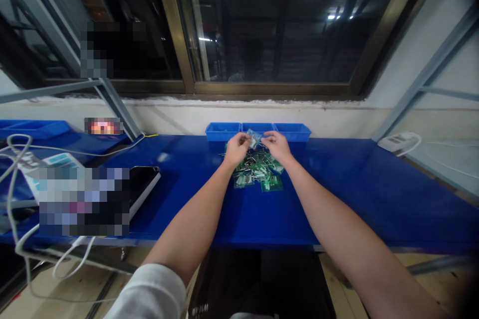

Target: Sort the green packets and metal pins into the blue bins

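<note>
Between my two hands is a small clear plastic packet (255, 138) with light-coloured pieces inside, held above the pile. My left hand (238, 149) pinches its left side with thumb and fingers. At the packet's right edge, my right hand (276, 145) has its thumb and fingertips closed together. Below them on the blue table lies a heap of small clear packets (260, 167) with green and silvery contents, which I cannot make out one by one. Right behind my hands stands a blue compartment tray (224, 132), partly covered by the hands.
A blue table (337, 184) runs along the wall under a window. At left are a tablet-like device (145, 184) with a white side and several white cables (22, 249). Another blue tray (37, 128) sits far left. A white power strip (398, 141) lies at right by a metal post.
</note>
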Action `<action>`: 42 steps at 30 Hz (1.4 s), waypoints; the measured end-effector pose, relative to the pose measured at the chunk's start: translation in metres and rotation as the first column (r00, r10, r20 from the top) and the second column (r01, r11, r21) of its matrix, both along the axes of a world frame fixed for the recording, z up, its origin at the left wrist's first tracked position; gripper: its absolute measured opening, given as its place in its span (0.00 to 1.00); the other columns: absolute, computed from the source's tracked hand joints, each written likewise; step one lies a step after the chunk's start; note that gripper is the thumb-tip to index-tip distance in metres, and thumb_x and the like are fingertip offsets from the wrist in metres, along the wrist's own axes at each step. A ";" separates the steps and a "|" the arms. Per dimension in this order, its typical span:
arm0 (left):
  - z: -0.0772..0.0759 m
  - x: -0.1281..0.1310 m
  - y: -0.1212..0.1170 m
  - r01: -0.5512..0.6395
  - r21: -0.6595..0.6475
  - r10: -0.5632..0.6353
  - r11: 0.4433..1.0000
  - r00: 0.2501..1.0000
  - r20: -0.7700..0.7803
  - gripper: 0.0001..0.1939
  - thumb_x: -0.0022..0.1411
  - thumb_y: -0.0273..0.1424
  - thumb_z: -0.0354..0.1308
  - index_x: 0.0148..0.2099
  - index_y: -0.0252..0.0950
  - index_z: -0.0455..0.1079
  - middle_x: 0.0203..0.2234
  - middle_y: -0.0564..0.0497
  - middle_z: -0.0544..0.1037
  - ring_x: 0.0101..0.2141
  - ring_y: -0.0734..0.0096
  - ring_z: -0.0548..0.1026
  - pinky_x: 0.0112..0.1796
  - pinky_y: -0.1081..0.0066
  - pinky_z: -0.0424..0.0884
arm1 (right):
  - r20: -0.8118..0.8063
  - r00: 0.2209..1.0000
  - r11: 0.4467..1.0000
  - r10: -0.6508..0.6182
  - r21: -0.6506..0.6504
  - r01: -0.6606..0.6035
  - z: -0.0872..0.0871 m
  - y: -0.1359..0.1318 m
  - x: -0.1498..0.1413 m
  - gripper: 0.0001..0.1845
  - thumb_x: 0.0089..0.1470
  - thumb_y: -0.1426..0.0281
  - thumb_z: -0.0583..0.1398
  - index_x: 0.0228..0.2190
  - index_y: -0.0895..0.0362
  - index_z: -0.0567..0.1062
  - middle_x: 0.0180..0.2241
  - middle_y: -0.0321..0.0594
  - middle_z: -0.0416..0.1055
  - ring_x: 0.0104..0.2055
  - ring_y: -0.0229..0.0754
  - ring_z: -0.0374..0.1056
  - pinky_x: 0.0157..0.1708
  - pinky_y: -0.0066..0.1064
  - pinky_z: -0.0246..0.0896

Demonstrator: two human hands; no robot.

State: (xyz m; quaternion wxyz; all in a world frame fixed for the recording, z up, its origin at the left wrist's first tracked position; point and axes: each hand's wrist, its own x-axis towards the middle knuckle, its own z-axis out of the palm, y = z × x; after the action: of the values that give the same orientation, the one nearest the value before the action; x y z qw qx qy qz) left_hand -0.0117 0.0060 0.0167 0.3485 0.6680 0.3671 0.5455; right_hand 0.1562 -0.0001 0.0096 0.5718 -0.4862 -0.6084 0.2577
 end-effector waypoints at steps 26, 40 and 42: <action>0.008 -0.036 0.021 -0.195 -0.217 0.213 0.957 0.975 0.063 0.21 0.50 0.34 0.56 0.47 0.34 0.70 0.45 0.44 0.75 0.40 0.62 0.75 0.33 0.70 0.72 | 0.442 0.855 0.953 -0.270 -0.006 0.303 0.008 -0.009 0.015 0.11 0.45 0.72 0.57 0.31 0.56 0.77 0.31 0.40 0.76 0.36 0.43 0.71 0.40 0.32 0.63; 0.020 -0.030 -0.004 -0.008 0.060 0.051 0.998 0.632 -0.773 0.11 0.42 0.37 0.62 0.31 0.40 0.75 0.27 0.49 0.78 0.32 0.58 0.75 0.34 0.67 0.70 | 0.645 0.733 0.913 -0.217 -0.132 0.386 0.013 -0.011 0.024 0.09 0.43 0.66 0.58 0.26 0.54 0.77 0.31 0.47 0.75 0.40 0.53 0.68 0.35 0.37 0.61; 0.021 -0.031 -0.005 -0.001 0.055 0.045 0.998 0.581 -0.813 0.12 0.40 0.38 0.63 0.31 0.40 0.75 0.27 0.49 0.78 0.31 0.58 0.75 0.32 0.67 0.69 | 0.638 0.738 0.915 -0.220 -0.128 0.383 0.011 -0.011 0.024 0.09 0.43 0.66 0.58 0.27 0.53 0.77 0.31 0.46 0.75 0.40 0.52 0.68 0.35 0.37 0.60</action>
State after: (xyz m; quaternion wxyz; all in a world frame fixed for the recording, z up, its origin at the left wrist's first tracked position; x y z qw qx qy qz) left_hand -0.0426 0.0013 0.0378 0.1184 0.8470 0.4812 0.1925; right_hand 0.1801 -0.0110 0.0210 0.3123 -0.7039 -0.6347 0.0647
